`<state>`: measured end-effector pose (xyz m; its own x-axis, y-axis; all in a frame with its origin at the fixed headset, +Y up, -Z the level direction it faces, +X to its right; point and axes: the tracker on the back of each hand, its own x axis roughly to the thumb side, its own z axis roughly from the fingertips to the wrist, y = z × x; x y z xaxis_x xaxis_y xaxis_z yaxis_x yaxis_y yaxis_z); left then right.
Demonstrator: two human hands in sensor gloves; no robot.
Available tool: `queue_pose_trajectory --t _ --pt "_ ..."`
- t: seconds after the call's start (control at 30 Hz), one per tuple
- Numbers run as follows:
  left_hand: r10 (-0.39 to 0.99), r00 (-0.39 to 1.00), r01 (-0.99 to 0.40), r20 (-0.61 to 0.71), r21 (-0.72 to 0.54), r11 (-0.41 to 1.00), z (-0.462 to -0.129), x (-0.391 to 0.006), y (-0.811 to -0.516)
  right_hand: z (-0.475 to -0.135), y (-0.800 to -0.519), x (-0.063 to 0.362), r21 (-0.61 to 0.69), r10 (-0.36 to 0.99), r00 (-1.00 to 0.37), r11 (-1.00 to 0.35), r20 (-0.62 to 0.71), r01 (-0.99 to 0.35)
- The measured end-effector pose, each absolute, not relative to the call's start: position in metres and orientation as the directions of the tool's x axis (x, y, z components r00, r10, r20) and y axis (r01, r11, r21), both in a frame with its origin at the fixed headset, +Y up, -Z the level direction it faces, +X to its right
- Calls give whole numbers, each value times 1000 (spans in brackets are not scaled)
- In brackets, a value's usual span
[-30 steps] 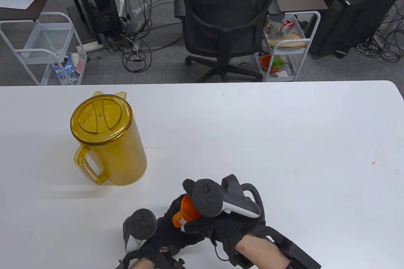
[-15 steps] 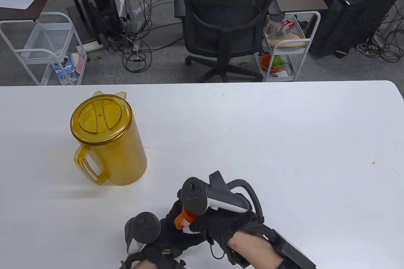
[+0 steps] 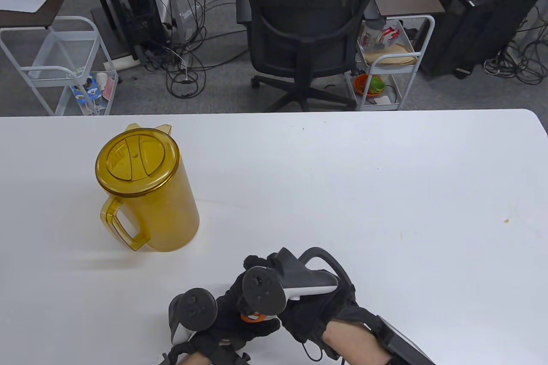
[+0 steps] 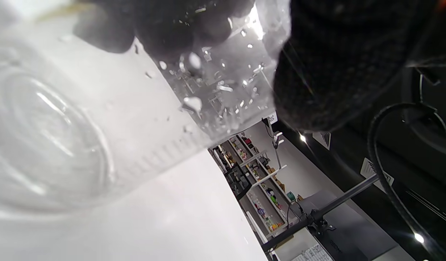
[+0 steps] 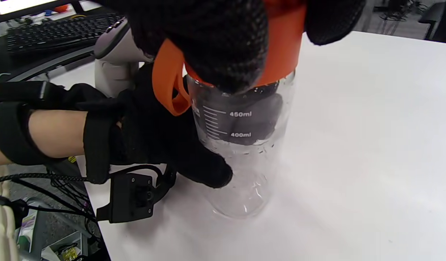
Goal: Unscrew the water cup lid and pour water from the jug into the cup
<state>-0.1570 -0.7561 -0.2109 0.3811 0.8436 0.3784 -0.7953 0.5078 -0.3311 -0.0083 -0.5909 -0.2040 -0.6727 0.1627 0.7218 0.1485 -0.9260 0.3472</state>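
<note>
A clear water cup (image 5: 244,166) with ml marks stands on the white table (image 3: 342,189) near the front edge. Its orange lid (image 5: 284,47) with a strap loop sits on top. My right hand (image 3: 274,296) grips the lid from above; only a sliver of orange lid (image 3: 252,318) shows under the tracker. My left hand (image 5: 154,134) wraps the cup's body, fingers visible through the cup's wet wall (image 4: 215,90). The left hand (image 3: 222,326) sits low beside the right. The amber jug (image 3: 145,189) with its lid on stands apart at the left, handle toward me.
A black office chair (image 3: 308,27) and white wire carts (image 3: 394,61) stand on the floor beyond the table's far edge. A keyboard (image 5: 56,32) lies behind my left arm in the right wrist view.
My right hand has turned on the lid, its tracker swinging left and down toward me. The orange lid is now almost hidden beneath it. The left hand and jug stay put.
</note>
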Motion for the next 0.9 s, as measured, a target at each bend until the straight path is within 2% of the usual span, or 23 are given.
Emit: queue_pose_trajectory --t 0.07,0.17,0.23,0.43,0.5,0.57,0.63,0.7,0.8,0.9 --pt "835 390 -790 388 -325 520 -210 -156 -755 -204 -589 -3 362 207 -635 -924 744 122" --pt "812 412 -768 413 -321 553 -207 -153 -754 -207 -585 8 494 343 -645 -867 683 62" --pt "813 412 -768 411 -324 553 -206 -152 -754 -208 -581 14 505 378 -639 -863 670 18" --pt "827 395 -783 400 -324 530 -206 -154 -755 -207 -557 29 501 380 -723 -864 577 -54" --pt "825 400 -780 398 -325 535 -206 -154 -755 -210 -552 32 509 419 -745 -852 520 -124" --pt "823 403 -777 401 -326 539 -206 -153 -755 -213 -553 32 550 462 -796 -811 392 -200" --pt "820 407 -775 402 -323 543 -206 -153 -755 -212 -561 30 571 418 -875 -791 244 -219" --pt "820 407 -774 403 -325 544 -206 -153 -755 -210 -571 22 524 357 -915 -825 190 -213" --pt "816 411 -770 406 -326 549 -206 -152 -755 -206 -587 7 492 191 -965 -867 178 -81" --pt "817 414 -770 402 -323 550 -205 -153 -755 -203 -593 -4 451 162 -964 -891 212 -50"
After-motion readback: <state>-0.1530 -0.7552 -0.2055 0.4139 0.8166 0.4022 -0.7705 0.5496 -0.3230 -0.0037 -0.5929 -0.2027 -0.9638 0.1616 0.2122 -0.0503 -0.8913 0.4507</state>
